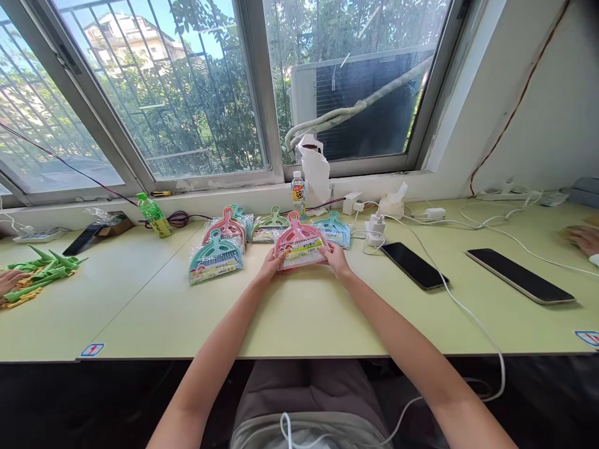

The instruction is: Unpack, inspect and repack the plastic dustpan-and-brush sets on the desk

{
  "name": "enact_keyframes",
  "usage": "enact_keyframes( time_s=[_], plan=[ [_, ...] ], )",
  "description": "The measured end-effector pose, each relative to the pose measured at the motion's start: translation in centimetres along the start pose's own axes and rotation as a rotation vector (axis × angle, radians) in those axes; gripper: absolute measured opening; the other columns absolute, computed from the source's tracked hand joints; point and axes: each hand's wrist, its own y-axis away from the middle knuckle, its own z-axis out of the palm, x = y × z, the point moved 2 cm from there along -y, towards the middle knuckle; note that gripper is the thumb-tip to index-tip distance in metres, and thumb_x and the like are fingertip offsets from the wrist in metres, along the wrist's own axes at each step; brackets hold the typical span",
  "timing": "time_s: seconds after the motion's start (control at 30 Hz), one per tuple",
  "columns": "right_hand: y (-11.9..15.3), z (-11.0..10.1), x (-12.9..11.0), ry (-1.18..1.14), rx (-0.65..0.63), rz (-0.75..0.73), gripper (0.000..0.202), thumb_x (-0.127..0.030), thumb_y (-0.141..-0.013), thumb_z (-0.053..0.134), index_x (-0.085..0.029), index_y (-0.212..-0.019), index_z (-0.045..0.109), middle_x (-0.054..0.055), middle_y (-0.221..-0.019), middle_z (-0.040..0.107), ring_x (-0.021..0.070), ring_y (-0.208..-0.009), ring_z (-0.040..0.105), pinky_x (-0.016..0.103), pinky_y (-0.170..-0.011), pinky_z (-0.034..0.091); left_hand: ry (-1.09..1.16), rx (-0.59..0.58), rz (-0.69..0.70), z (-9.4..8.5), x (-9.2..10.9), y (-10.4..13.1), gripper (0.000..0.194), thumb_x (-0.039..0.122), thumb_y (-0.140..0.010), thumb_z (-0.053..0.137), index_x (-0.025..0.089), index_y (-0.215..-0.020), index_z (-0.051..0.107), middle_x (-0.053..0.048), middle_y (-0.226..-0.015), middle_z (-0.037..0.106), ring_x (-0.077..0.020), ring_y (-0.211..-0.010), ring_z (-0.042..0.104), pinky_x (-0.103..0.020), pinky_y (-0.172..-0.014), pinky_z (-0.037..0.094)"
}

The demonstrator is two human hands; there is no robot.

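A pink dustpan-and-brush set (301, 242) in clear wrapping is held between both hands. My left hand (270, 264) grips its left edge, and my right hand (335, 257) grips its right edge. To the left sits a wrapped teal set (216, 255), with wrapped red sets (227, 227) behind it and another teal one (238, 212) farther back. A green set (271, 226) lies behind my left hand. Just beyond my right hand is a blue set (334, 229), partly covered by the pink one.
Behind stands a drink bottle (298, 194); a green bottle (154, 215) is farther left. Right are a white charger (375, 229), cables, a black phone (414, 265) and a larger device (519, 275). Other people's hands show at left (10, 282) and right (584, 239).
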Motion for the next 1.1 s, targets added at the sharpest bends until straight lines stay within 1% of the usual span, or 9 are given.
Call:
enact_keyframes(
  time_s=[0.17, 0.33, 0.47, 0.6, 0.7, 0.8, 0.93, 1.03, 1.1],
  plan=[
    [0.4, 0.6, -0.1, -0.062, -0.036, 0.126, 0.035, -0.028, -0.079, 0.070, -0.018, -0.111, 0.058, 0.009, -0.104, 0.070, 0.0222, -0.088, 0.069, 0.039, -0.070, 0.063, -0.017, 0.092, 0.008, -0.7, -0.3, -0.7, 0.059, 0.040, -0.082, 0.070, 0.018, -0.132, 0.047, -0.011, -0.120, 0.063, -0.0166, -0.074, 0.067, -0.029, -0.053, 0.059],
    [1.0, 0.9, -0.5, -0.090, -0.082, 0.083, 0.036, -0.034, -0.084, 0.068, -0.019, -0.114, 0.056, 0.009, -0.105, 0.068, 0.0213, -0.091, 0.069, 0.036, -0.068, 0.064, -0.093, 0.094, 0.032, -0.9, 0.2, -0.6, 0.056, 0.036, -0.086, 0.064, 0.018, -0.135, 0.042, -0.009, -0.108, 0.066, -0.0113, -0.056, 0.065, -0.026, -0.048, 0.056],
    [1.3, 0.8, -0.6, -0.017, -0.107, 0.063, 0.057, -0.033, -0.072, 0.081, -0.019, -0.121, 0.055, 0.007, -0.103, 0.068, 0.0207, -0.087, 0.069, 0.037, -0.071, 0.065, -0.126, 0.092, 0.061, -1.0, 0.6, -0.5, 0.055, 0.035, -0.088, 0.061, 0.019, -0.136, 0.039, -0.009, -0.107, 0.065, -0.0100, -0.049, 0.063, -0.024, -0.043, 0.054],
    [1.1, 0.7, -0.5, 0.021, -0.126, 0.066, 0.053, -0.025, -0.063, 0.086, -0.017, -0.110, 0.064, 0.007, -0.104, 0.070, 0.0225, -0.091, 0.069, 0.038, -0.071, 0.065, -0.173, 0.069, 0.070, -0.9, 0.6, -0.5, 0.052, 0.039, -0.088, 0.061, 0.019, -0.132, 0.041, -0.009, -0.108, 0.065, -0.0096, -0.047, 0.063, -0.023, -0.040, 0.051],
    [0.8, 0.5, -0.2, -0.007, -0.060, 0.074, 0.052, -0.021, -0.060, 0.086, -0.016, -0.107, 0.065, 0.007, -0.102, 0.070, 0.0228, -0.088, 0.069, 0.039, -0.069, 0.065, -0.223, 0.050, 0.081, -0.6, 0.5, -0.7, 0.049, 0.041, -0.089, 0.058, 0.018, -0.130, 0.042, -0.007, -0.103, 0.066, -0.0081, -0.043, 0.059, -0.020, -0.036, 0.044],
    [0.1, -0.1, 0.2, 0.019, -0.003, 0.053, 0.054, -0.023, -0.058, 0.086, -0.016, -0.108, 0.065, 0.007, -0.104, 0.071, 0.0236, -0.089, 0.069, 0.040, -0.071, 0.064, -0.293, 0.079, 0.063, -0.6, 0.5, -0.8, 0.045, 0.044, -0.093, 0.049, 0.019, -0.130, 0.041, -0.008, -0.105, 0.066, -0.0065, -0.041, 0.057, -0.018, -0.034, 0.036],
    [-1.6, -1.9, 1.0, 0.173, 0.112, -0.008, 0.054, -0.032, -0.057, 0.085, -0.016, -0.106, 0.067, 0.008, -0.098, 0.072, 0.0269, -0.094, 0.068, 0.042, -0.080, 0.060, -0.317, 0.151, -0.004, -1.1, 0.5, -0.7, 0.045, 0.048, -0.098, 0.035, 0.022, -0.135, 0.033, -0.011, -0.115, 0.063, -0.0077, -0.052, 0.062, -0.016, -0.040, 0.040],
    [-3.2, -3.5, 1.6, 0.327, 0.245, -0.011, 0.049, -0.030, -0.061, 0.080, -0.017, -0.106, 0.068, 0.008, -0.092, 0.073, 0.0282, -0.094, 0.067, 0.043, -0.083, 0.057, -0.332, 0.195, 0.002, -1.6, 0.5, -0.6, 0.039, 0.046, -0.098, 0.035, 0.020, -0.127, 0.040, -0.012, -0.118, 0.063, -0.0071, -0.057, 0.061, -0.015, -0.043, 0.042],
    [-4.2, -4.3, 1.9, 0.475, 0.340, -0.003, 0.044, -0.029, -0.064, 0.076, -0.015, -0.105, 0.067, 0.011, -0.094, 0.072, 0.0302, -0.094, 0.067, 0.044, -0.087, 0.053, -0.348, 0.193, -0.005, -1.9, 0.4, -0.7, 0.035, 0.043, -0.098, 0.035, 0.019, -0.120, 0.047, -0.011, -0.114, 0.065, -0.0071, -0.057, 0.061, -0.015, -0.044, 0.041]
  ],
)
